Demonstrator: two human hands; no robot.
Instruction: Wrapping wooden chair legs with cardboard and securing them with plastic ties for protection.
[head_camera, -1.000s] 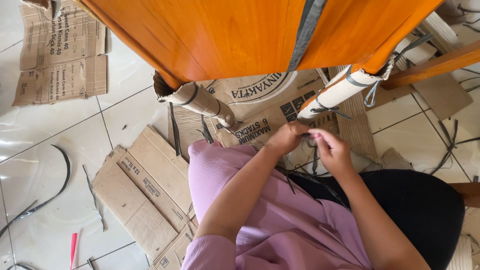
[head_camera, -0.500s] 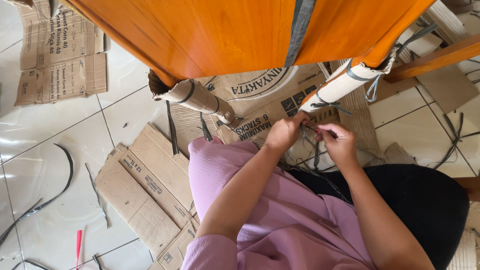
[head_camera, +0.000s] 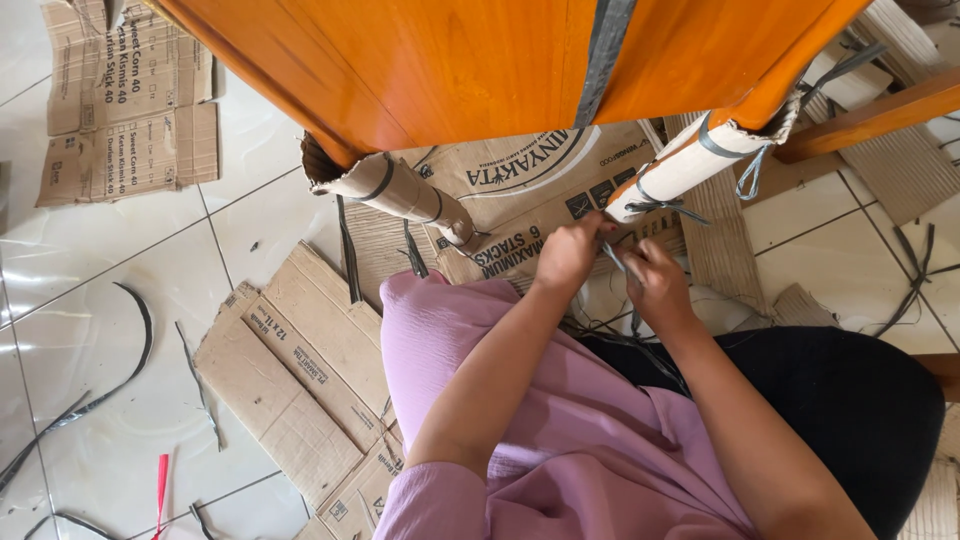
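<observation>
Centre frame: left hand (head_camera: 570, 252) and right hand (head_camera: 655, 285) close together, both pinching a dark strap (head_camera: 622, 268) below the cardboard-wrapped leg (head_camera: 690, 165) of the orange furniture (head_camera: 480, 60).

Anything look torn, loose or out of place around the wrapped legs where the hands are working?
Yes. The cardboard wrap on the left leg gapes open and ragged at its top end. Cut dark strap offcuts lie scattered on the tile floor. Both hands, left hand and right hand, pinch a dark strap below the right leg.
</observation>
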